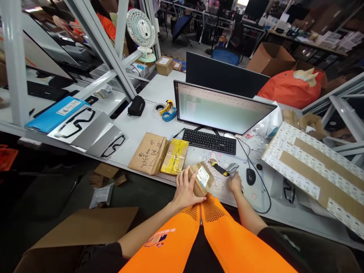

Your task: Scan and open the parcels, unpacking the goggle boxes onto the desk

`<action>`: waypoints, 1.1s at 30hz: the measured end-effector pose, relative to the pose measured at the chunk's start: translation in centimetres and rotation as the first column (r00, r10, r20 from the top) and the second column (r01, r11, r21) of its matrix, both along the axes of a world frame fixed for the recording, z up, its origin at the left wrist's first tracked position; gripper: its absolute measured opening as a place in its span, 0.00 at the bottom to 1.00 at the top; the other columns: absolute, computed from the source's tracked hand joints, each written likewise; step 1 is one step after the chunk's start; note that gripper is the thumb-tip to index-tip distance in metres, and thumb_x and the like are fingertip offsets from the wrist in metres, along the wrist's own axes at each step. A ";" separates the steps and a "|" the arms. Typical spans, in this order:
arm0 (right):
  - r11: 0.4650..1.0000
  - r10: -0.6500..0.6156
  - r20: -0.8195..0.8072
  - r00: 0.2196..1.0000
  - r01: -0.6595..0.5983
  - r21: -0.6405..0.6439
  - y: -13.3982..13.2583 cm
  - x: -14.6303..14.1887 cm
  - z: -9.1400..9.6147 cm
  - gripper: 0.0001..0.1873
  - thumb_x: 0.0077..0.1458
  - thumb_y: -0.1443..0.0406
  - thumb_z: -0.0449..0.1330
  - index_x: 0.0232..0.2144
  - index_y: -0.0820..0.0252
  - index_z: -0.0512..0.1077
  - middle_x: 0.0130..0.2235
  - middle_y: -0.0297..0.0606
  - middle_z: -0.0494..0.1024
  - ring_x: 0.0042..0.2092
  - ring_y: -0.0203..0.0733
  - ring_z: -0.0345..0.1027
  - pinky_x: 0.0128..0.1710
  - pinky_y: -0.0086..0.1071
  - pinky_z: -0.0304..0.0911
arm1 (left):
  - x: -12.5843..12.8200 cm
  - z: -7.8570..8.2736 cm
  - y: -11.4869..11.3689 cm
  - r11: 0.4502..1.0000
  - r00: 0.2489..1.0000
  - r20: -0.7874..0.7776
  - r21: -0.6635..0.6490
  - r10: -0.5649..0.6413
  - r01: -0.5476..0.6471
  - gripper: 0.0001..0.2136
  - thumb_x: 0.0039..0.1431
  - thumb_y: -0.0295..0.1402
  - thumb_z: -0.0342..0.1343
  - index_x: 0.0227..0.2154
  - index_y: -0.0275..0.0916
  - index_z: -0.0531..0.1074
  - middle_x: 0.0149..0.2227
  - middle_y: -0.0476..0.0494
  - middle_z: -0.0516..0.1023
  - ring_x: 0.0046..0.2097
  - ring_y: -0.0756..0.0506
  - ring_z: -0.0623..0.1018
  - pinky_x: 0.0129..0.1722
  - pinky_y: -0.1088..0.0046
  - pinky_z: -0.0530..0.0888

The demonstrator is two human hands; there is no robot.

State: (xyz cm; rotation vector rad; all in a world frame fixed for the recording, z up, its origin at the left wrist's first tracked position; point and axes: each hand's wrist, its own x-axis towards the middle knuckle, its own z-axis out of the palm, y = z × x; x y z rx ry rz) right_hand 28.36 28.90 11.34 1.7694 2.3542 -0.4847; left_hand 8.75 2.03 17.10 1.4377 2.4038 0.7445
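Left hand had a small cardboard box right at the near edge of the surface, pretty much against the orange vest. Fingers were spread over one side with the thumb along the bottom edge, so a proper hold, and the white label faced up. Couldn't tell if the box was resting on something or lifted a bit.

Right hand had its fingers curled round a grey object, mostly hidden, so don't ask me what it was. Just beside it lay a yellow-and-black tool, looked like a box cutter to me.

My read: the step in hand was steadying the box with the left and handling the grey thing with the right. Whatever the next move was, I reckon it called for a firm left grip and keeping the right fingers off that cutter.

Space was kinda tight. A parcel in yellow tape sat just left of the box, with a brown paper parcel next to that. The keyboard and monitor blocked the far side, and the mouse was close to the right hand. Further right, a big sticker-covered carton leaned in at a tilt, so not loads of elbow room there imo.
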 end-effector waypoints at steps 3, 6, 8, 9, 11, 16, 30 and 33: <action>1.000 -0.016 -0.013 1.000 0.016 0.010 1.5 0.0 -0.4 0.23 0.70 0.55 0.65 0.61 0.58 0.73 0.61 0.46 0.75 0.57 0.50 0.75 0.57 0.50 0.75 | -0.1 -0.3 -0.1 1.000 1.000 -0.024 0.021 0.014 -0.014 0.58 0.41 0.59 0.77 0.74 0.43 0.62 0.78 0.23 0.49 0.74 0.17 0.56 0.71 0.33 0.56; 0.998 -0.055 -0.013 0.998 0.055 0.038 4.2 -0.7 0.1 0.23 0.72 0.54 0.62 0.63 0.57 0.73 0.63 0.50 0.75 0.60 0.52 0.73 0.61 0.49 0.71 | -0.2 -0.5 -0.1 0.999 0.999 -0.045 0.048 0.011 -0.009 0.57 0.41 0.60 0.76 0.73 0.41 0.64 0.77 0.22 0.50 0.73 0.17 0.57 0.70 0.34 0.58; 0.995 -0.061 -0.033 0.998 0.063 0.072 6.2 -2.2 0.6 0.26 0.73 0.56 0.57 0.66 0.62 0.71 0.65 0.56 0.74 0.64 0.56 0.72 0.64 0.45 0.68 | -0.3 -0.5 -0.2 0.998 0.998 -0.060 0.056 0.009 -0.005 0.56 0.43 0.60 0.76 0.73 0.41 0.64 0.77 0.21 0.50 0.73 0.17 0.57 0.70 0.35 0.59; 0.995 -0.043 -0.049 0.998 0.047 0.082 7.2 -3.3 0.8 0.28 0.72 0.58 0.56 0.68 0.66 0.70 0.66 0.59 0.74 0.65 0.57 0.71 0.66 0.43 0.66 | -0.3 -0.5 -0.2 0.998 0.998 -0.066 0.056 0.009 -0.006 0.56 0.43 0.60 0.76 0.72 0.41 0.64 0.77 0.21 0.50 0.74 0.18 0.57 0.70 0.35 0.59; 0.998 0.038 -0.077 0.996 -0.034 0.058 9.0 -6.1 1.0 0.32 0.70 0.61 0.55 0.71 0.69 0.66 0.66 0.59 0.74 0.67 0.58 0.69 0.67 0.40 0.63 | -0.3 -0.4 -0.1 0.999 0.997 -0.078 0.050 0.012 -0.008 0.55 0.44 0.59 0.75 0.73 0.41 0.64 0.77 0.20 0.49 0.74 0.18 0.57 0.69 0.36 0.59; 0.980 0.086 0.012 0.996 -0.082 -0.183 10.9 -12.2 0.0 0.31 0.68 0.60 0.60 0.69 0.63 0.69 0.62 0.57 0.79 0.64 0.58 0.74 0.62 0.41 0.68 | -0.2 -0.1 0.1 0.999 0.995 -0.094 0.036 0.025 -0.021 0.56 0.43 0.58 0.76 0.72 0.40 0.64 0.77 0.20 0.50 0.73 0.18 0.59 0.69 0.36 0.61; 0.945 0.228 0.015 0.974 -0.218 -0.242 7.8 -13.2 -1.4 0.30 0.63 0.57 0.65 0.64 0.64 0.71 0.58 0.58 0.80 0.60 0.57 0.76 0.56 0.39 0.68 | -0.6 0.8 0.3 1.000 1.000 0.007 0.010 0.029 -0.029 0.55 0.41 0.54 0.78 0.72 0.43 0.64 0.77 0.23 0.52 0.74 0.19 0.58 0.71 0.37 0.59; 0.928 0.267 -0.006 0.964 -0.258 -0.270 5.2 -11.7 -2.5 0.38 0.57 0.58 0.71 0.66 0.64 0.69 0.60 0.57 0.79 0.59 0.57 0.76 0.56 0.38 0.67 | -0.6 0.9 0.4 1.000 0.999 0.022 0.011 0.028 -0.028 0.54 0.41 0.54 0.77 0.72 0.43 0.64 0.77 0.24 0.52 0.74 0.19 0.58 0.72 0.36 0.58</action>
